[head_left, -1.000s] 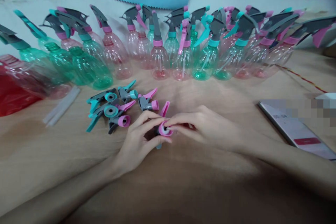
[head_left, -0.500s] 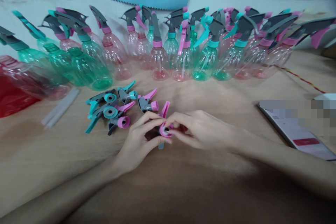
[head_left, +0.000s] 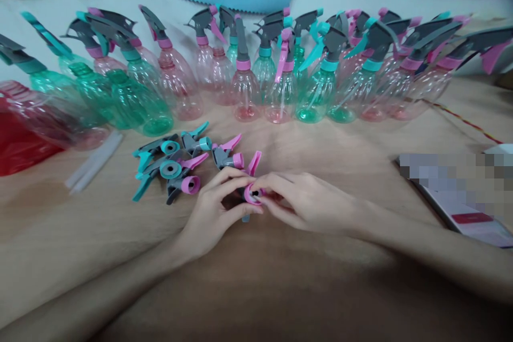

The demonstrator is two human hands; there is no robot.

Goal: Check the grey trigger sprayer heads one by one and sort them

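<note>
My left hand (head_left: 214, 214) is wrapped around a grey spray head with a pink collar (head_left: 250, 193) and pink trigger, holding it just above the wooden table (head_left: 280, 288). My right hand (head_left: 308, 202) pinches at the open face of that pink collar with thumb and forefinger; what it pinches is too small to make out. A small heap of loose spray heads (head_left: 176, 163), grey with teal or pink parts, lies just left of my hands.
A long row of pink and green transparent spray bottles (head_left: 276, 80) with fitted heads stands across the back. Capless green bottles (head_left: 132, 107) lean at the left beside a red bag (head_left: 16, 144). White dip tubes (head_left: 94, 163) lie at left. A phone (head_left: 465, 203) lies at right.
Both hands stay on the pink-collared spray head; my right fingers have shifted slightly on the collar. The view has drifted a little.
</note>
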